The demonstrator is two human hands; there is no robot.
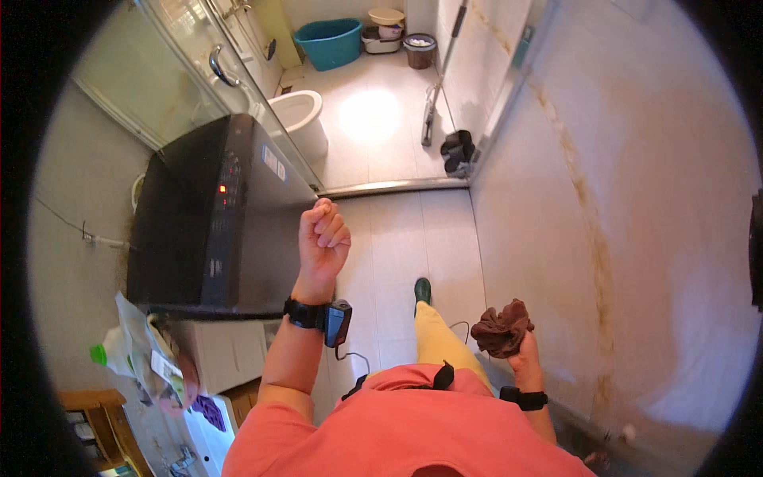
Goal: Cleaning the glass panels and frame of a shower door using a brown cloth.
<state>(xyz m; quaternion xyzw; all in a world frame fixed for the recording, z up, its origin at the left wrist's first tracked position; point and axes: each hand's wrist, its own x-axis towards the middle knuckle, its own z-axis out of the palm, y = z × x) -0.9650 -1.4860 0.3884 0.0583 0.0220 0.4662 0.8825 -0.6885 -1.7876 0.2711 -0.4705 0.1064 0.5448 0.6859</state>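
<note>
My left hand (324,236) is raised in front of me with its fingers curled into a fist, and nothing shows in it. It is beside the front of a dark top-loading washing machine (274,230), whose panel has a small lit red display. Low on the right, my right hand (526,359) is closed on a crumpled brown cloth (502,327). The bunched cloth hides most of its fingers. Both wrists wear black bands, and a small blue-black device (338,323) is strapped at the left one.
Ahead, a metal door sill (393,188) crosses the tiled floor. Beyond it are a white toilet (300,119), a teal tub (330,44), a brown bucket (420,51), a mop (431,111) and black slippers (457,153). A white cabinet (230,354) stands at the left; a wall runs along the right.
</note>
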